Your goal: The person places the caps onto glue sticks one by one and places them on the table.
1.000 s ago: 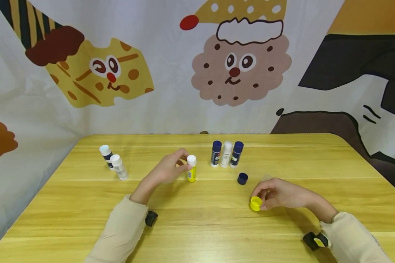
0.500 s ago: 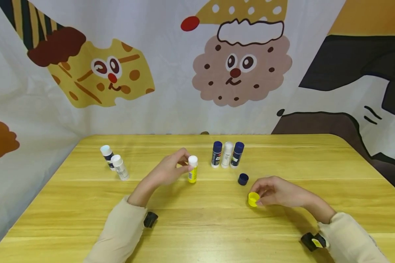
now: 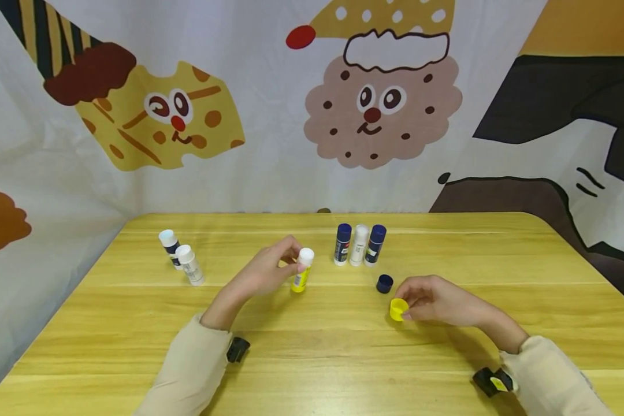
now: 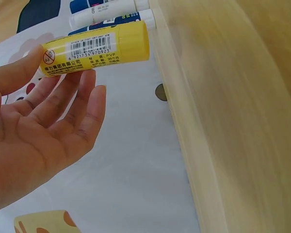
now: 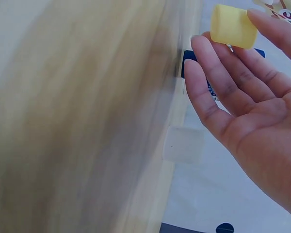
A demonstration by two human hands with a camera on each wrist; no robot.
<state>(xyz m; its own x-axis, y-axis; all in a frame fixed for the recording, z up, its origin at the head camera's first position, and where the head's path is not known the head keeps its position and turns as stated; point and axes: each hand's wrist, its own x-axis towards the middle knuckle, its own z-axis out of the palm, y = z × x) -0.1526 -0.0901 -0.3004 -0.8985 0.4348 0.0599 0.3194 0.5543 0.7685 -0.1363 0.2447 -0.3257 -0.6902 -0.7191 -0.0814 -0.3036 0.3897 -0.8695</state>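
Note:
My left hand [image 3: 273, 268] pinches a yellow glue stick [image 3: 300, 281] between thumb and fingers near its white top. The stick leans slightly, its yellow base lower left. In the left wrist view a barcode label shows on the glue stick [image 4: 94, 47]. Over on the right, my right hand [image 3: 442, 300] holds a small yellow cap [image 3: 398, 311], its hollow end facing up, between thumb and fingers. The same yellow cap [image 5: 233, 26] appears at the fingertips in the right wrist view. Just beyond it a navy cap [image 3: 385, 283] sits on the table.
Two navy glue sticks [image 3: 342, 245] [image 3: 375, 246] stand upright with a white one [image 3: 359, 246] between them. Two more, one white-topped navy [image 3: 170, 248] and one white [image 3: 189, 266], stand at the left of the wooden table [image 3: 312, 358]. A translucent cap [image 5: 183, 145] lies near the right hand.
My right hand has carried the yellow cap a little left and away from me. The glue stick in my left hand has tipped from upright, its base swinging left.

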